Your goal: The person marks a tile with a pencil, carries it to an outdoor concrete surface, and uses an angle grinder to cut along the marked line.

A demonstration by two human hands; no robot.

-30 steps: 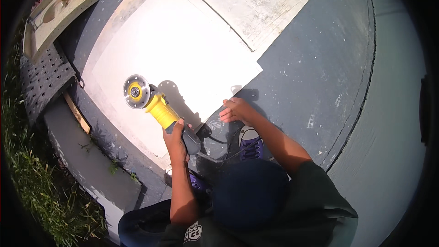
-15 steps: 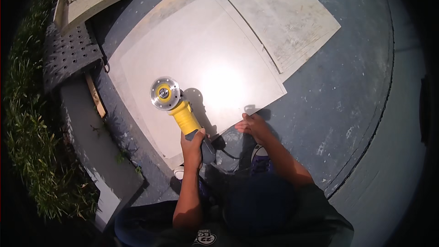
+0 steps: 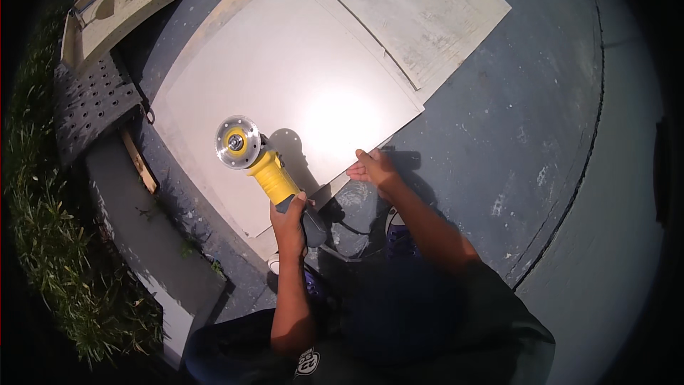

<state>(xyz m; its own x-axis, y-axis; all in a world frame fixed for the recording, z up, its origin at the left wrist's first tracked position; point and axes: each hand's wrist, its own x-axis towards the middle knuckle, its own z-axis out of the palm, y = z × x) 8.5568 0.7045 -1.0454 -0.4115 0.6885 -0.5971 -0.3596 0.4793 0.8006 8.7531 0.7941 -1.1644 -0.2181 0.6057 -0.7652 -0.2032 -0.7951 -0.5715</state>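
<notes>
My left hand (image 3: 288, 224) grips the grey body of a yellow angle grinder (image 3: 274, 182), its silver perforated disc (image 3: 237, 141) facing up. The grinder is above a large white sheet (image 3: 235, 64) and casts a shadow on it. My right hand (image 3: 377, 171) is at that sheet's near right edge, thumb on the edge and fingers below it, slightly raising it over the layer underneath. A dark cord (image 3: 345, 224) loops below the grinder, near my shoes (image 3: 402, 239).
A weathered board (image 3: 434, 21) lies at the upper right on grey, paint-spotted concrete (image 3: 513, 142). Along the left are a pale wooden piece (image 3: 132, 11), a perforated plate (image 3: 96, 107), a grey slab (image 3: 142, 242), a wooden strip (image 3: 139, 160) and grass (image 3: 50, 257).
My right thumb has moved onto the sheet's edge, and a strip of the layer beneath shows more along that edge. The grinder stays in my left hand. The whole view has shifted slightly.
</notes>
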